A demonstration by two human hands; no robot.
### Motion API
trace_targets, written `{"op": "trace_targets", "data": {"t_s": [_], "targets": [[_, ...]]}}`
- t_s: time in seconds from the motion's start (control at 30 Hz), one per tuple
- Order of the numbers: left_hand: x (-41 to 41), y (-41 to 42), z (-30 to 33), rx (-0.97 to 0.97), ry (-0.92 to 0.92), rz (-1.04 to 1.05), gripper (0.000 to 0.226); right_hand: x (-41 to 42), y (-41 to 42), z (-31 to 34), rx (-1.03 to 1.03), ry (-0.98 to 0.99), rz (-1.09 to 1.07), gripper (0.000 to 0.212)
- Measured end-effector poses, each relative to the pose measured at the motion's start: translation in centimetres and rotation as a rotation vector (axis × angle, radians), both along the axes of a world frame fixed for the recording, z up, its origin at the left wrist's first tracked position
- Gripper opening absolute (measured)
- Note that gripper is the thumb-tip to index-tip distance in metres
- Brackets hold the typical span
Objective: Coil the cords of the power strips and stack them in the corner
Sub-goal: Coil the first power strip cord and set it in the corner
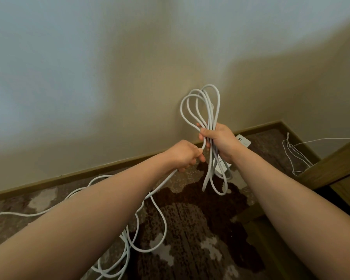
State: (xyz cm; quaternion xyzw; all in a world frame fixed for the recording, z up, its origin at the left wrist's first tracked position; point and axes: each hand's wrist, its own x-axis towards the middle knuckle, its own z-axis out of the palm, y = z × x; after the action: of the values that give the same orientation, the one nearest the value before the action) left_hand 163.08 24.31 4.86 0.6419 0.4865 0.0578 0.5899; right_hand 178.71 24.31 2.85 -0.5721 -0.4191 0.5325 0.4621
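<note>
Right hand [220, 141] is wrapped tight around a bundle of white cord loops [200, 106], held up in front of the wall [89, 77], loops standing above the fist and hanging below it. Left hand [185, 155] pinches the loose cord [160, 186] just beside it, the slack trailing down in tangles across the patterned carpet [200, 219]. A white power strip [243, 140] lies by the baseboard behind the right wrist.

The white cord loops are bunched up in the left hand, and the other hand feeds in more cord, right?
Not quite: the head view shows the white cord loops bunched in the right hand, and the left hand feeds in more cord.
</note>
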Motion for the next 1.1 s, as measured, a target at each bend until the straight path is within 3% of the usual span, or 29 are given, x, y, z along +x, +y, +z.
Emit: {"op": "trace_targets", "data": {"t_s": [0.27,0.63,0.8,0.97,1.1], "targets": [[-1.5,1.0,-2.0,0.259,0.048,-0.078,0.031,-0.3,-0.3,0.6,-0.024,0.033,-0.046,0.015],[-5.0,1.1,-3.9,0.137,0.026,-0.1,0.03,1.5,0.2,0.3,0.01,0.313,-0.204,0.019],[-7.4,1.3,-4.9,0.252,0.126,-0.133,0.029,2.3,1.1,-0.6,0.033,0.046,-0.392,0.01],[-8.0,1.7,-4.9,0.441,0.196,-0.087,0.024,1.4,0.7,-1.7,0.037,-0.047,-0.174,0.005],[-7.2,1.3,-4.5,0.459,0.175,-0.116,0.023,1.3,0.8,-0.9,0.011,-0.011,-0.034,0.041]]}}
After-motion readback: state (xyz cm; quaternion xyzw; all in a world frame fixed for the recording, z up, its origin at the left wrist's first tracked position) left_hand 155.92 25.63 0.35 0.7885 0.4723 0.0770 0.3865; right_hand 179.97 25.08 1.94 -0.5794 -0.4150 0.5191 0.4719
